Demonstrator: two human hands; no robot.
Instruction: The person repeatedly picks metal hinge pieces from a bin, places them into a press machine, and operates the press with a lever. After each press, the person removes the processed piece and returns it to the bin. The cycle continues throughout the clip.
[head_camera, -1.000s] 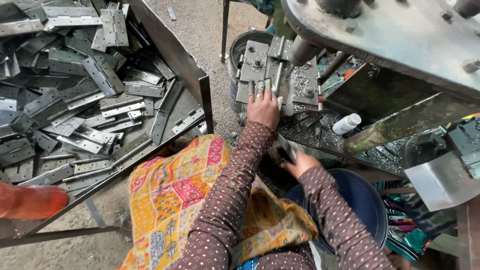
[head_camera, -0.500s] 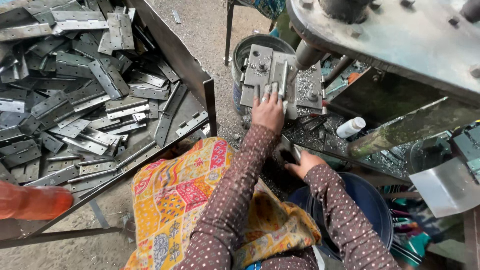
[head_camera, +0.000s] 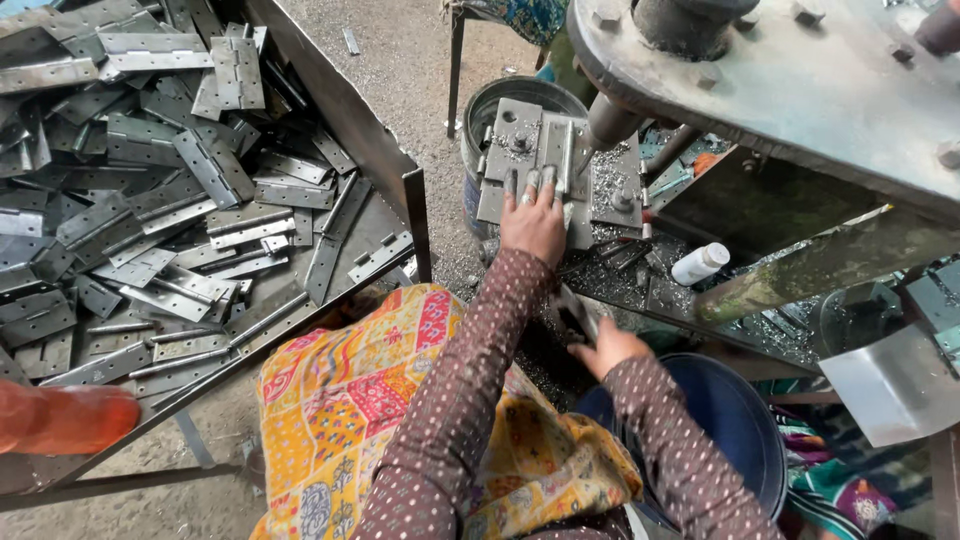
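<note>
My left hand (head_camera: 533, 222) lies flat, fingers spread, on the grey metal die plate (head_camera: 520, 140) of a press, under a steel ram (head_camera: 608, 122). My right hand (head_camera: 606, 347) is lower down, next to my lap, closed around a dark metal hinge piece (head_camera: 574, 312). Both arms are in brown dotted sleeves. A yellow and red patterned cloth (head_camera: 370, 400) covers my lap.
A big metal tray (head_camera: 415, 215) at the left holds several loose hinge plates (head_camera: 170, 200). A blue tub (head_camera: 735, 420) sits below my right arm. A white bottle (head_camera: 698, 264) lies on the press bed. The press frame (head_camera: 800, 90) overhangs at upper right. An orange object (head_camera: 60, 420) is at lower left.
My left hand has slid a little further up on the die plate. My right hand has stayed low with the hinge piece.
</note>
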